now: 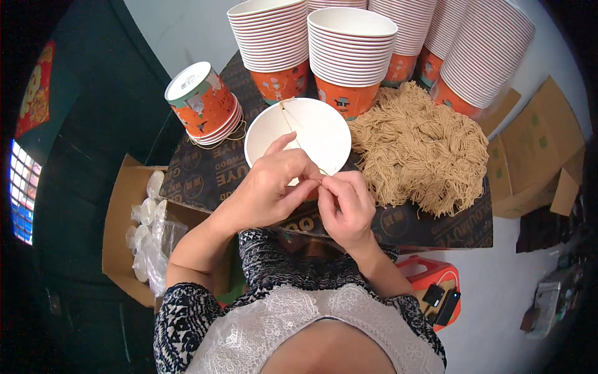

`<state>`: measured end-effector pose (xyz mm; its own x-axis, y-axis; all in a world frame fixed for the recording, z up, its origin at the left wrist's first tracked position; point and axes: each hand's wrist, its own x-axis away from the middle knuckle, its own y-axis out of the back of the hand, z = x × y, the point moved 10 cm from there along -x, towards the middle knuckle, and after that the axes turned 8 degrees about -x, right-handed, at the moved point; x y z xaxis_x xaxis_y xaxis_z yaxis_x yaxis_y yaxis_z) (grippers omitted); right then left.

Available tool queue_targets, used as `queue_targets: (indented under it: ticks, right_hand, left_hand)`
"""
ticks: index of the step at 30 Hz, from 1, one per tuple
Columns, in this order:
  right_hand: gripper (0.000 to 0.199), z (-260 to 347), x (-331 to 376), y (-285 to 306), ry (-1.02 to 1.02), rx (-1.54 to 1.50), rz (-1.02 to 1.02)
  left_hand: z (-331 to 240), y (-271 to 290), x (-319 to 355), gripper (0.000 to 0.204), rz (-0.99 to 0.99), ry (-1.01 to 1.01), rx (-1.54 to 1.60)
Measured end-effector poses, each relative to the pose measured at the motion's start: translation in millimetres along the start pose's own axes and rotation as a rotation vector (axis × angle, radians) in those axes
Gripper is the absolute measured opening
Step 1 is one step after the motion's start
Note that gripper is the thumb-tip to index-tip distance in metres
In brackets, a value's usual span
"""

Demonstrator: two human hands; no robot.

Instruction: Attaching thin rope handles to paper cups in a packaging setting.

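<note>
White lace collar (pixel 274 315); left hand (pixel 274 187), right hand (pixel 347 202) pinching tan string (pixel 289 121) above black printed counter (pixel 430 232); pale wall (pixel 177 28) behind.

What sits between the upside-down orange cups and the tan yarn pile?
In the head view, an open cup with a white inside is between the upside-down orange cups and the tan yarn pile.

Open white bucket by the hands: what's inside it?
A thin string runs across the white inside of the bucket, from its far rim toward the right hand. The left hand covers the near-left part, so anything there cannot be seen.
</note>
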<state>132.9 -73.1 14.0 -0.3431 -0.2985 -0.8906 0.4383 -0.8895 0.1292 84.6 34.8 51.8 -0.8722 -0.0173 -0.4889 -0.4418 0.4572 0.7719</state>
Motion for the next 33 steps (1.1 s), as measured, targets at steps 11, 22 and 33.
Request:
queue_targets:
  ticks: [11, 22, 33]
  right_hand:
    - [0.005, -39, 16, -5, -0.501, -0.469, -0.068]
    - [0.008, -57, 33, -14, -0.854, -0.741, -0.062]
    - [0.002, -42, 15, 6, -0.563, -0.403, 0.043]
  left_hand:
    - [4, -3, 1, 0.023, -0.008, 0.019, -0.025]
    - [-24, 2, 8, 0.025, -0.179, -0.249, -0.228]
    - [-15, 7, 10, 0.02, -0.167, -0.193, -0.117]
